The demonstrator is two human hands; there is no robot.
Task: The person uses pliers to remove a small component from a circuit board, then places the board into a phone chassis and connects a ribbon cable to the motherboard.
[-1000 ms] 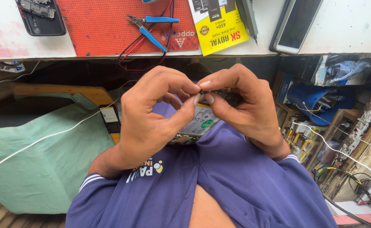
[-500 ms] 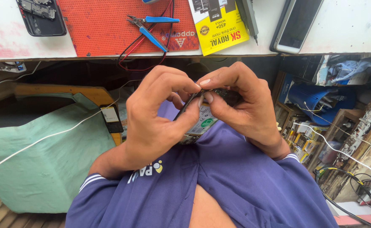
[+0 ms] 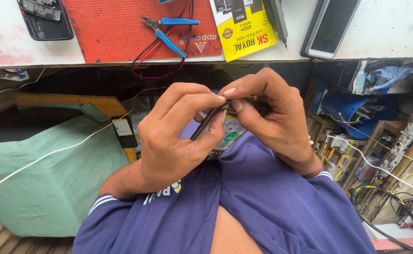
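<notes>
Both of my hands hold a small opened phone (image 3: 227, 134) close to my chest, just below the bench edge. My left hand (image 3: 178, 136) wraps around its lower left side, thumb and forefinger pinching the dark upper edge. My right hand (image 3: 274, 117) grips the upper right end, fingertips meeting those of the left at the top. The phone is tilted nearly edge-on, and a patch of green and white inner parts shows between my fingers. Most of it is hidden by my hands.
The white bench (image 3: 394, 33) carries a red mat (image 3: 117, 28), blue-handled pliers (image 3: 169, 30), red and black leads, a yellow card package (image 3: 246, 30), a dark phone shell (image 3: 46, 19) and a smartphone (image 3: 331, 26). A green cloth (image 3: 42, 178) lies left, cluttered shelves (image 3: 352, 146) right.
The phone has tipped from lying flatter to nearly edge-on between my fingers. Both hands stay in almost the same place.
</notes>
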